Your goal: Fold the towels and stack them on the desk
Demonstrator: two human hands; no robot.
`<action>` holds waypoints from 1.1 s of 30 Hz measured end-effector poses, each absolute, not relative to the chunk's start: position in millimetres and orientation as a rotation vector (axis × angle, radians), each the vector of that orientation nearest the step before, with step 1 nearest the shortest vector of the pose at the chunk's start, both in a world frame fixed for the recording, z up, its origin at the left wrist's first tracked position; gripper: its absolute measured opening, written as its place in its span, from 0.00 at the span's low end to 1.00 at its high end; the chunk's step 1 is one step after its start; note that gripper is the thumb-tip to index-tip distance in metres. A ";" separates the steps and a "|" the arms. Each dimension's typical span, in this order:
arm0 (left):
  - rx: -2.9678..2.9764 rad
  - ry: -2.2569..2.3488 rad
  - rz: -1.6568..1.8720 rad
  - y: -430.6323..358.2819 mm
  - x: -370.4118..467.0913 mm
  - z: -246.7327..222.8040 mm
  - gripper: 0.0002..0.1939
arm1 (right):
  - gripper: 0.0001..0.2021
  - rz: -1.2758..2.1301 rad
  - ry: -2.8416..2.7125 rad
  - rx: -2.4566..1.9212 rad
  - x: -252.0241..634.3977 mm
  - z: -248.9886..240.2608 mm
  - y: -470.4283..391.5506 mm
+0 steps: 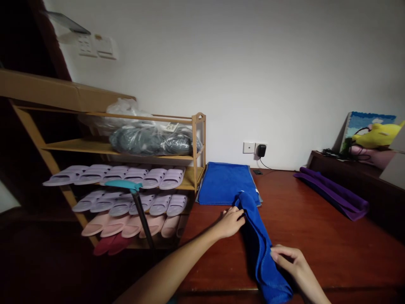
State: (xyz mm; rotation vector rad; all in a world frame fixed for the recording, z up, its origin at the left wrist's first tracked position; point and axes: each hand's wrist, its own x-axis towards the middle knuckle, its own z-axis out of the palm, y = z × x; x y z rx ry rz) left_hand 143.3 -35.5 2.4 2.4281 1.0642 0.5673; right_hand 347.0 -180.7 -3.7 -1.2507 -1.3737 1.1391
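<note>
A blue cloth (257, 240), folded into a long strip, lies on the red-brown wooden table (322, 236) and reaches its front edge. My left hand (230, 221) grips the far end of this cloth at its left side, fingers closed on the fabric. Nearer to me, my right hand (289, 259) pinches the cloth's right edge between thumb and fingers. Just behind, a flat stack of blue cloths (226, 181) with grey edges lies against the wall; the strip's far end overlaps its front edge.
Left of the table stands a wooden shoe rack (199, 143) with purple slippers (152, 177) and pink slippers (129, 226). A teal-topped handle (123, 184) rises before it. Purple folded cloth (335, 194) lies at right. A black charger (261, 150) is plugged into the wall.
</note>
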 end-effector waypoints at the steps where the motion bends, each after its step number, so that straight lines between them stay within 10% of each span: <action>1: 2.452 1.093 0.523 -38.1 144.4 4.6 0.16 | 0.16 1.144 -1.359 -1.254 347.0 -3.0 -182.0; 14: 2.681 1.075 0.548 -44.8 142.1 3.4 0.14 | 0.21 0.975 -1.042 -1.470 418.1 -20.9 -192.4; 33: 2.806 0.995 0.420 -38.4 122.0 17.3 0.18 | 0.19 -0.515 -1.376 -2.212 500.1 -59.6 -227.4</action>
